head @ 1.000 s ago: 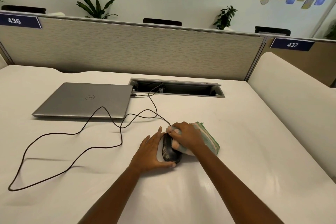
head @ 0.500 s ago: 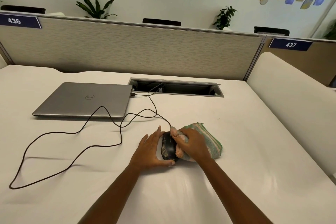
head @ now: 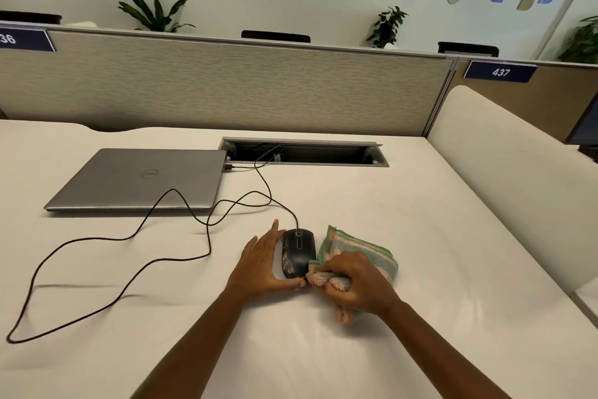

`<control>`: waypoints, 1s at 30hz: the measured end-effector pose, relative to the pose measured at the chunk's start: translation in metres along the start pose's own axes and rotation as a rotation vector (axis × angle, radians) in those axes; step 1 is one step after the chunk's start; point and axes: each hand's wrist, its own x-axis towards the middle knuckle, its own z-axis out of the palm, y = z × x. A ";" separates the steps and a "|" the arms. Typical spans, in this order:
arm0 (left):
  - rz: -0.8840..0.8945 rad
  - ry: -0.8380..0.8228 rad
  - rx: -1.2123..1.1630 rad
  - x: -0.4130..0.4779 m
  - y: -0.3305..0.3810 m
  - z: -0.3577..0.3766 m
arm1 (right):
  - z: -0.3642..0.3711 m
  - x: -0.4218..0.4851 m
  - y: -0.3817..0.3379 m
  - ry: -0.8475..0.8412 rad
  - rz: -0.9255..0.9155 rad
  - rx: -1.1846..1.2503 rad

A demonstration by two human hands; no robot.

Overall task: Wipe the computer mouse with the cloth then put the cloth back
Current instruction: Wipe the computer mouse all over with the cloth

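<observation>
A black wired computer mouse (head: pixel 298 251) lies on the white desk (head: pixel 420 236), near its middle front. My left hand (head: pixel 263 266) rests flat against the mouse's left side, fingers spread, thumb curled under its near end. My right hand (head: pixel 354 285) is closed on a bunched green and pink cloth (head: pixel 359 251), pressing it to the mouse's near right edge. The rest of the cloth trails to the right on the desk. The mouse's top is fully uncovered.
The mouse cable (head: pixel 129 236) loops across the desk's left half toward a closed grey laptop (head: pixel 139 181). A cable slot (head: pixel 304 154) opens behind the mouse. A grey partition (head: pixel 226 84) closes the back; a cream side panel (head: pixel 517 172) stands at right.
My right hand has slid the cloth off the top of the mouse, back and to the right, to its near right edge. The mouse's top is now exposed. My left hand stays beside it.
</observation>
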 end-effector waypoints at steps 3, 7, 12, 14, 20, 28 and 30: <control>-0.011 -0.006 -0.007 0.001 0.000 -0.001 | -0.006 0.010 -0.004 0.249 0.149 0.218; -0.011 -0.004 -0.020 0.000 -0.001 -0.001 | -0.015 0.040 -0.010 0.424 0.359 0.347; -0.011 0.003 -0.037 0.000 0.001 -0.002 | -0.012 0.076 -0.019 0.267 0.383 0.338; -0.010 -0.001 -0.037 -0.001 0.002 -0.003 | -0.003 0.089 -0.016 0.068 0.467 0.187; -0.020 0.005 -0.038 -0.001 0.002 -0.003 | 0.017 0.099 -0.015 -0.237 0.849 -0.002; -0.010 0.036 -0.076 -0.003 0.006 -0.004 | 0.020 0.088 -0.026 -0.295 0.671 -0.001; -0.013 0.034 -0.083 -0.004 0.005 -0.004 | 0.020 0.077 -0.030 -0.252 0.577 0.025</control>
